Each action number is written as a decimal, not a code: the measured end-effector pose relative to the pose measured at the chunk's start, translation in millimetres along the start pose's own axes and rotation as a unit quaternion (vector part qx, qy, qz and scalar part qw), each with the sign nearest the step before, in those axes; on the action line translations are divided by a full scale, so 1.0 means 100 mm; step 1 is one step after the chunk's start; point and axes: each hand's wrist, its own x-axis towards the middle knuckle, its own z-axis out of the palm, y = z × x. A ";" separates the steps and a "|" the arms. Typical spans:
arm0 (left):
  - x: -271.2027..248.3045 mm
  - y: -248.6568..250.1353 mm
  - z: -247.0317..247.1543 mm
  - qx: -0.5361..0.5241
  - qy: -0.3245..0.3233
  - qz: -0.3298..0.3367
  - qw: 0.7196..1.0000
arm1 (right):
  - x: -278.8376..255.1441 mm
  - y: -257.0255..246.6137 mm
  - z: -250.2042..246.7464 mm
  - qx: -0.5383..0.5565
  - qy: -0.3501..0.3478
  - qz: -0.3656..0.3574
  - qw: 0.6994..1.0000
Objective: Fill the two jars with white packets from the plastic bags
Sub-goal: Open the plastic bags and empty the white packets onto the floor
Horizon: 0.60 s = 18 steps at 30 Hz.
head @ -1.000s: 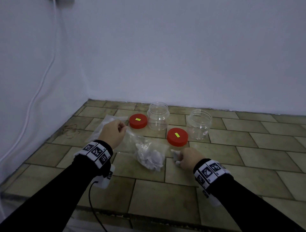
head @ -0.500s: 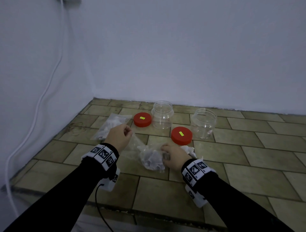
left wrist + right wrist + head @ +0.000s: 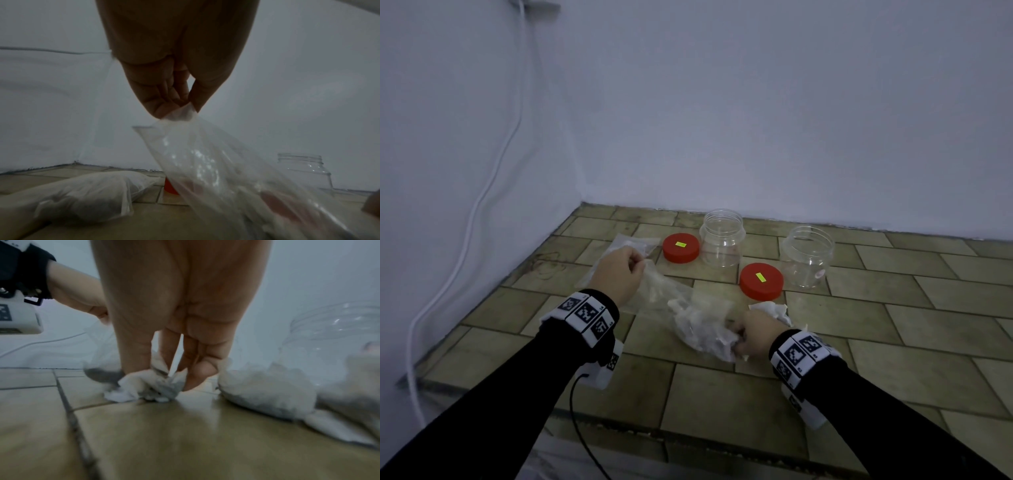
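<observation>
No words, brands or numbers can be read. The wrist bands [image 3: 587, 313] carry black-and-white square code markers, not legible text. Each red lid [image 3: 681, 248] bears a small blank yellow-green sticker [image 3: 681, 244].

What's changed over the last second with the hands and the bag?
The right hand moved left from the loose packets and now pinches packets at the open bag. The left hand still pinches the bag's corner. Both jars and the lids stayed put.
</observation>
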 end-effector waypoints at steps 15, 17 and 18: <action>-0.08 0.03 0.09 -0.004 -0.002 -0.012 1.000 | 0.04 -0.13 0.04 0.116 0.072 -0.066 0.988; -0.11 0.00 0.12 0.008 0.001 -0.003 1.000 | 0.05 -0.17 0.02 0.134 0.080 -0.086 0.984; -0.12 -0.02 0.13 0.016 -0.001 -0.002 1.000 | 0.08 -0.19 0.03 0.126 0.070 -0.091 0.985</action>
